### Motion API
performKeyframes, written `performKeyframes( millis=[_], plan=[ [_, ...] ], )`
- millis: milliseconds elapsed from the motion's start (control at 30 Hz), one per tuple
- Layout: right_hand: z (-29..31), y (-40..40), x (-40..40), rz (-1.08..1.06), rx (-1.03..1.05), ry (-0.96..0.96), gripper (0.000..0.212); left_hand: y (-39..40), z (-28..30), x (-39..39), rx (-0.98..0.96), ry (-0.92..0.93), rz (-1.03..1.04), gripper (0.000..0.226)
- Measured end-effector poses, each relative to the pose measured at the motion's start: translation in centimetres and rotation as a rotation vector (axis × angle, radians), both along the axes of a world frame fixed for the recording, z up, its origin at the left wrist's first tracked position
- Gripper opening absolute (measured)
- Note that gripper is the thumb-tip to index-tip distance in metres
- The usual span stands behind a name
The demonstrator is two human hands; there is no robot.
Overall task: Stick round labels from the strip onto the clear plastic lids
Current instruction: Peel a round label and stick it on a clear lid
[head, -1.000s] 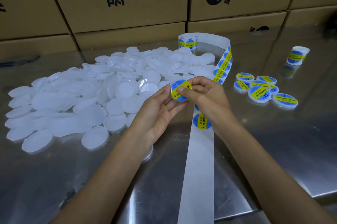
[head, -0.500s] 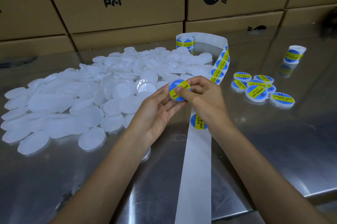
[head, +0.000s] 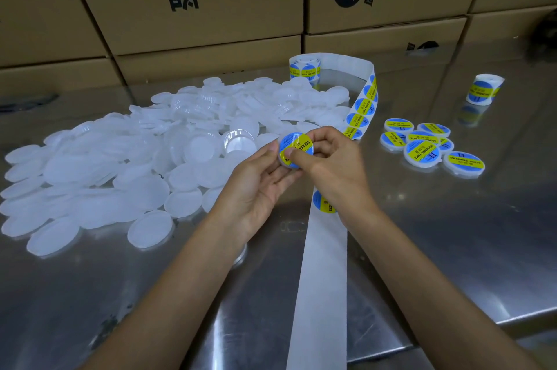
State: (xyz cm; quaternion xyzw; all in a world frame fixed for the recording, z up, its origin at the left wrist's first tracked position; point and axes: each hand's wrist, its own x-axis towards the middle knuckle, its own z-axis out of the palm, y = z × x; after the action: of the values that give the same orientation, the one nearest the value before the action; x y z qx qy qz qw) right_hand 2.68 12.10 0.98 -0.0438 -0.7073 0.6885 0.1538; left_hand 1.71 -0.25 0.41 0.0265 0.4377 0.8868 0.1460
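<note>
Right now both hands are gripping one lid (head: 287,158) above the steel table (head: 452,249), near the middle of the scene. The left hand (head: 256,186) is cupping it from the left and below, fingers curled under its rim. The right hand (head: 334,170) is closing on it from the right, its thumb (head: 297,155) pressing flat on the blue and yellow label (head: 297,145) that is covering the lid's face, while the other fingers are wrapping over the far edge.

Just under the right wrist the strip (head: 322,264) is lying on the table, running from the near edge away toward the far side. One label is showing on it beside the wrist, partly hidden; the near length of the backing is looking bare and white. Beyond the hands the strip is curving up on its edge, carrying a row of labels, and bending left to a roll (head: 304,68) standing at the far side.

To the left a big heap of plain lids (head: 150,152) is spreading across the table, touching and overlapping one another. To the right, well apart from the heap, a small cluster of labelled lids (head: 422,143) is lying flat, some overlapping. Farther right a second roll (head: 483,89) is standing alone. Cardboard boxes (head: 196,2) with black print are lining the far edge.
</note>
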Motion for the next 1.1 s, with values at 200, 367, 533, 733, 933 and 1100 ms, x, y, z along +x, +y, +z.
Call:
performKeyframes(
  millis=[200, 367, 533, 733, 933, 1100],
  plan=[
    [-0.2, 0.1, -0.1, -0.004, 0.013, 0.004, 0.022, 0.1, 0.0, 0.0, -0.033, 0.013, 0.008, 0.026],
    [-0.2, 0.2, -0.2, -0.010, 0.019, 0.020, 0.021, 0.2, 0.0, 0.1, -0.127, 0.059, 0.040, 0.031],
    [-0.6, 0.2, -0.4, -0.031, 0.081, 0.046, 0.023, 0.1, 0.2, 0.2, -0.128, 0.050, 0.041, 0.032],
    [-1.5, 0.5, -0.8, -0.122, 0.289, 0.155, 0.033, -0.3, 0.5, 0.3, 0.015, -0.052, 0.006, 0.034],
    [-1.7, 0.2, -0.7, -0.037, 0.362, 0.128, 0.049, -0.5, 0.7, 0.5, 0.134, -0.093, -0.071, 0.032],
    [-1.5, 0.2, -0.3, -0.018, 0.461, 0.180, 0.047, -0.6, 0.9, 0.9, 0.210, -0.101, -0.113, 0.034]
  ],
)
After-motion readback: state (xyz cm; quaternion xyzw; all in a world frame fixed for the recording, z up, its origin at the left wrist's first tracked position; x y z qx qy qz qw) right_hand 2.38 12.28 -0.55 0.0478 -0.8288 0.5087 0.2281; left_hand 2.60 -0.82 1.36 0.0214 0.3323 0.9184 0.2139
